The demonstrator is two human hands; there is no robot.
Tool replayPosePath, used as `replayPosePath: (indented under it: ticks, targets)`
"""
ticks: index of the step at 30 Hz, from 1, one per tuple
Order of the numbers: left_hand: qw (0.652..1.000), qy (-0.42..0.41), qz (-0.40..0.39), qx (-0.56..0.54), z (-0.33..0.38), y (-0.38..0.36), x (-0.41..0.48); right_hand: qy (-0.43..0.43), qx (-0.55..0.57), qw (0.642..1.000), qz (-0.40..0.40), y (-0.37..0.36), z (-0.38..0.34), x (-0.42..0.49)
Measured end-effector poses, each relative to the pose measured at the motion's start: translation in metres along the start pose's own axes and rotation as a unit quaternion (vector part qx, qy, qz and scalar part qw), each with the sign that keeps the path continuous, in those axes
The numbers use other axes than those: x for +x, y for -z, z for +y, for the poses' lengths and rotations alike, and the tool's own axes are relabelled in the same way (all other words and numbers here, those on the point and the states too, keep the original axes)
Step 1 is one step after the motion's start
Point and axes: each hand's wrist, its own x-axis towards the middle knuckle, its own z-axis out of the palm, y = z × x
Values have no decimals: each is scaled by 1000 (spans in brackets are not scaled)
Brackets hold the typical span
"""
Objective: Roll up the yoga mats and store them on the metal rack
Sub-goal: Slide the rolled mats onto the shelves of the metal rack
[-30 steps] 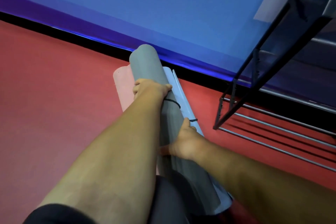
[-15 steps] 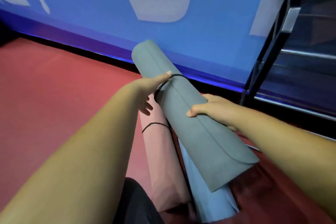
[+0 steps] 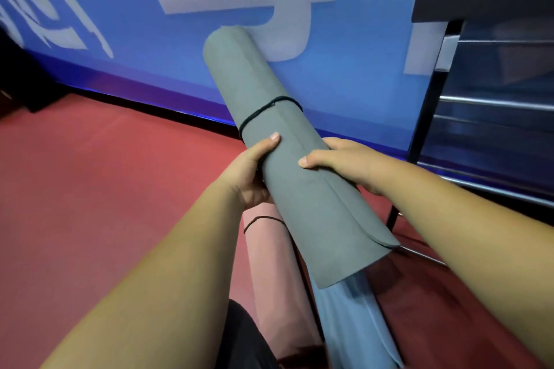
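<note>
Red rubber gym floor [image 3: 105, 189]: bare at far left, meeting the blue printed wall banner [image 3: 135, 48] along a dark skirting line

Rolled pink foam yoga mat [image 3: 275, 263]: lies on the floor below the arms, bound by a thin black cord; apparently parked there to await its turn

Left hand [image 3: 248, 172]: closed around the left flank of the rolled grey foam yoga mat [image 3: 287, 159], thumb laid over the top, seemingly to bear its weight from beneath

Grey mat: lifted off the floor, tilted with its far end raised toward the banner; a black elastic band [image 3: 269, 109] circles it just beyond the hands and keeps the roll from loosening. The near end flares, unbound

Rolled pale blue foam yoga mat [image 3: 353, 323]: on the floor beside the pink one, under the grey mat's near end

Right hand [image 3: 338, 162]: clasps the grey mat's right side, thumb pressing by the seam, likely to steer it

Black metal storage rack [image 3: 431, 117]: far right, bars running crosswise; the grey mat is near but not yet on it
</note>
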Motion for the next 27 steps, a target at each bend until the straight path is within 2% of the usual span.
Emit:
replayPosePath:
  ticks: [3,5,7,9,11,13,14,16,18,20,22,24,27]
  targets:
    - [997,-14,74,-29,-2,-4,4,-29,-215,975,57,-3,-11,-12]
    - [992,-36,101,-60,-3,-8,9,-61,-282,956,50,-13,-3,-20]
    - [987,-59,86,-121,-3,-10,17,-79,-311,945,57,-23,4,-26]
    - [976,-79,67,-189,-1,-15,24,-52,-360,921,138,-27,6,-27]
    - [965,-91,53,-241,0,-21,32,10,-429,876,219,-26,7,-28]
    - [957,-98,40,-271,3,-25,38,78,-455,847,263,-21,10,-28]
    - [951,-100,41,-290,5,-24,41,115,-439,848,274,-17,13,-27]
    - [939,-104,60,-322,10,-16,47,192,-337,879,277,-8,16,-31]
    - [933,-101,70,-338,11,-10,52,231,-229,905,276,0,15,-43]
    - [925,-88,79,-360,9,-9,59,198,-181,926,267,10,18,-56]
    - [918,-80,68,-382,7,-15,63,138,-120,957,224,22,24,-66]
    - [912,-80,52,-400,7,-24,68,90,19,981,172,37,33,-74]
    - [900,-74,33,-429,4,-35,80,50,172,972,154,64,48,-81]
